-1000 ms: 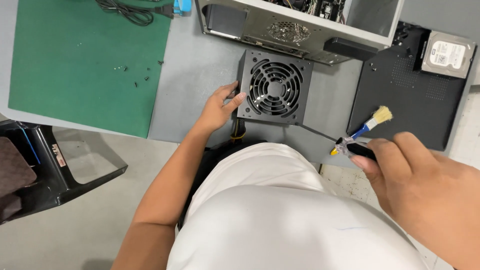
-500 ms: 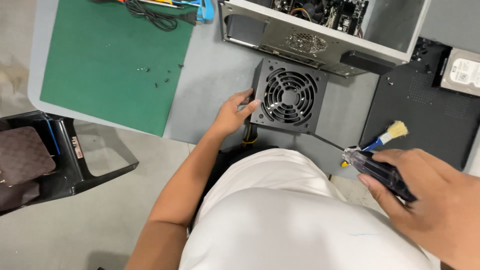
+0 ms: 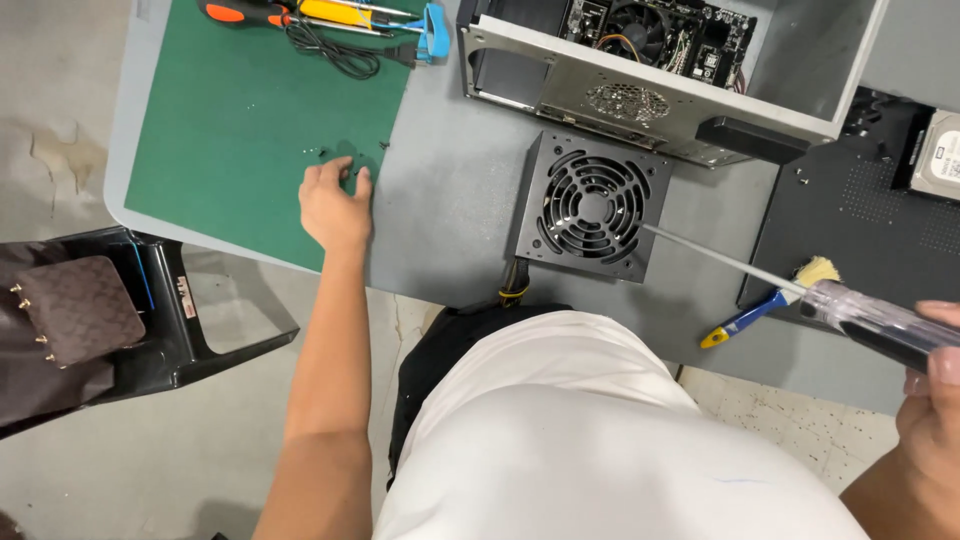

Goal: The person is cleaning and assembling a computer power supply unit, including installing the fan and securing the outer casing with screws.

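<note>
My left hand (image 3: 335, 208) rests on the edge of the green mat (image 3: 240, 130), fingertips down at a few small dark screws (image 3: 345, 155). My right hand (image 3: 935, 400) at the lower right grips a screwdriver (image 3: 850, 315) with a clear handle; its long shaft points at the right rim of the black power supply unit (image 3: 592, 205), which lies fan side up on the grey table. An open computer case (image 3: 660, 60) lies just behind the power supply.
A small brush with a blue and yellow handle (image 3: 765, 305) lies by a black side panel (image 3: 860, 225). A hard drive (image 3: 940, 155) sits at the far right. Screwdrivers and a cable (image 3: 320, 30) lie at the mat's far edge. A black chair (image 3: 130, 310) with a brown bag stands left.
My left hand left the power supply and moved left onto the green mat by the screws. The right hand with the screwdriver dropped toward the lower right as the view shifted.
</note>
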